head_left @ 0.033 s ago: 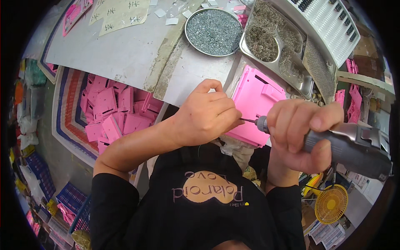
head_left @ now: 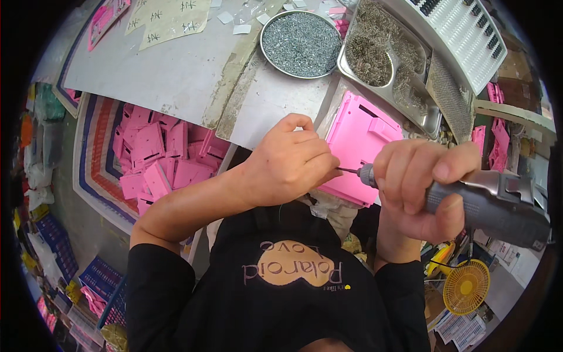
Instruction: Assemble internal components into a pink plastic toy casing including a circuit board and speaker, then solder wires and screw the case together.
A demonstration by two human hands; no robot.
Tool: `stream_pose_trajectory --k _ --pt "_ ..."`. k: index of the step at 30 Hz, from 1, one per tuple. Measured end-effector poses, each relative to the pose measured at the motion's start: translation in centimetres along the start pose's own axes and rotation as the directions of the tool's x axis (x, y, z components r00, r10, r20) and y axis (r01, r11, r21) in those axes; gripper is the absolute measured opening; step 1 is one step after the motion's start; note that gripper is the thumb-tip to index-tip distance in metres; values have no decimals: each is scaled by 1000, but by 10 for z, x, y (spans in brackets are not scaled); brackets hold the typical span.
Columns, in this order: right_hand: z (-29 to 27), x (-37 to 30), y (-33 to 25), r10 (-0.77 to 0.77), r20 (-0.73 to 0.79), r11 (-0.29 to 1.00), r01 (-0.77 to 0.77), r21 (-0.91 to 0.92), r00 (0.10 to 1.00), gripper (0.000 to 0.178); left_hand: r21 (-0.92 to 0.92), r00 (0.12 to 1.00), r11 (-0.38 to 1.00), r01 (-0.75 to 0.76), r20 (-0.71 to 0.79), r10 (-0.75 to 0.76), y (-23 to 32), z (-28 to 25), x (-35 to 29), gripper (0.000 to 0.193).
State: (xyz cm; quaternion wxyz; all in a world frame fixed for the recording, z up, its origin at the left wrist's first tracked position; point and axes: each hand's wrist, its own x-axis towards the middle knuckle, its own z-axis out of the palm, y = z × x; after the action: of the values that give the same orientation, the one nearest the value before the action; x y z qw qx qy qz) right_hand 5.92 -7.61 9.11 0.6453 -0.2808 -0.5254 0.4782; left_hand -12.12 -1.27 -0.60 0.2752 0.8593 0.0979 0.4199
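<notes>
My right hand (head_left: 419, 188) is wrapped round a dark grey electric screwdriver (head_left: 492, 211), held lying sideways over the bench. Its thin bit points left and reaches the fingertips of my left hand (head_left: 293, 157). Those fingers are curled and pinched together at the bit's tip; what they hold there, if anything, is hidden. Under both hands lies a pink plastic housing (head_left: 358, 132) with slots and a raised block. A round metal dish (head_left: 262, 44) full of small silver screws stands beyond my left hand. Right of it, a metal tray (head_left: 384, 79) holds many small springs.
On the left, a striped woven bag (head_left: 88, 158) holds a heap of pink plastic parts (head_left: 149, 144). A white ridged tray (head_left: 454, 41) with small black pieces lies at the far right. A yellow fan (head_left: 466, 287) stands at the lower right.
My right hand and the electric screwdriver have shifted very slightly, with the screwdriver's rear end a little higher in view. My left hand and the pink housing look unmoved.
</notes>
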Motion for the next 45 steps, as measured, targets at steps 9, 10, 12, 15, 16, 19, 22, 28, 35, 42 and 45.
stream_pose_trajectory --k 9,10,12,15,16,19,22,28,35,42,45 --pt "6 -14 29 117 -81 991 -121 -48 990 26 -203 749 731 652 19 -663 -8 -37 -15 20" --pt "11 -15 31 134 -102 985 -144 -95 986 26 -140 798 789 598 10 -603 -8 -35 -18 22" --pt "13 -19 36 144 -87 972 -157 -177 986 27 -8 881 881 473 5 -473 -8 -29 -23 27" --pt "14 -21 41 151 -14 945 -149 -292 988 29 144 967 959 243 43 -251 -13 -22 -26 31" --pt "14 -22 43 147 1 942 -140 -305 989 30 105 966 965 242 63 -249 -11 -21 -27 29" --pt "8 -24 47 131 13 942 -120 -313 991 30 2 967 972 236 96 -235 -4 -15 -23 25" --pt "3 -19 37 109 -18 965 -110 -240 994 31 -41 977 978 204 66 -201 4 -8 -24 22" --pt "3 -10 7 -47 80 997 41 69 996 31 -77 996 993 92 22 -91 9 0 -25 27" --pt "7 -18 4 -101 62 995 101 -1 993 30 -198 974 954 224 58 -217 21 5 -25 24" --pt "6 -30 6 -8 60 999 5 50 998 31 -75 973 983 169 169 -154 20 -5 -21 21" --pt "10 -33 11 -12 28 1000 12 17 1000 31 -77 922 988 135 374 -97 15 -11 -18 47"
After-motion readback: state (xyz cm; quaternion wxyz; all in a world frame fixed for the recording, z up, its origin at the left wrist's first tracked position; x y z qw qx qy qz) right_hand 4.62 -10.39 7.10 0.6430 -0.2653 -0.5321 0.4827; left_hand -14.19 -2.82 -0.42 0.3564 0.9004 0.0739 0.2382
